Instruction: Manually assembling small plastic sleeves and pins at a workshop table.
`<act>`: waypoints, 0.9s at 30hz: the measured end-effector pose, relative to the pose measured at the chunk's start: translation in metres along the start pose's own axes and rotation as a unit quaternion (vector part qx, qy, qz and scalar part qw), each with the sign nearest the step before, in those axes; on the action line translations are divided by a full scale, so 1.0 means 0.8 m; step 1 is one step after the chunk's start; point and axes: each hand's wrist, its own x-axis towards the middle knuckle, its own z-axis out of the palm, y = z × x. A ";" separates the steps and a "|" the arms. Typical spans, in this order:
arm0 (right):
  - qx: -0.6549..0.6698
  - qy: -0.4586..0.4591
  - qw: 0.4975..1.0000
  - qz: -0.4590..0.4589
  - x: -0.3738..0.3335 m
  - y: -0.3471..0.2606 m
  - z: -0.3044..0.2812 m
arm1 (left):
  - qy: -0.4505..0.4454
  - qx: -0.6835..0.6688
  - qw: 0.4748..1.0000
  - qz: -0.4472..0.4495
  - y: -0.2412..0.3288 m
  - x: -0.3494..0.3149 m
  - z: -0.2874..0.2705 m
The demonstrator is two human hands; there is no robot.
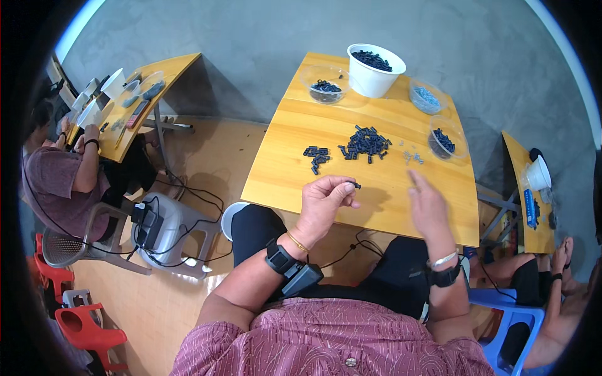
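Note:
My left hand is closed in a pinch over the near part of the table. Between its thumb and forefinger is a small black plastic piece. To its right, my right hand reaches over the tabletop with a finger stretched out, somewhat blurred, and nothing shows in it. Just beyond those fingertips lie several tiny clear bits. A heap of small black pieces sits in the middle of the table, and a smaller group of black pieces lies left of it.
Along the back of the wooden table stand a white tub of black parts, a clear bowl of dark parts and a bowl of bluish bits. Another clear bowl is at right. People work at side tables; cables hang left.

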 end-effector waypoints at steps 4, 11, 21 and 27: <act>-0.174 0.011 0.981 0.081 0.005 0.068 0.004 | -0.048 -0.040 0.998 -0.006 0.003 0.000 0.002; -0.029 0.136 0.987 -0.077 -0.002 0.056 0.013 | -0.083 -0.013 0.996 0.007 0.003 -0.002 0.004; 0.271 -0.002 0.953 -0.133 -0.008 -0.063 0.021 | -0.105 0.057 0.993 0.023 -0.004 -0.003 0.007; 0.280 0.032 0.948 -0.150 -0.009 -0.065 0.037 | -0.090 0.076 0.993 0.017 -0.008 -0.003 0.010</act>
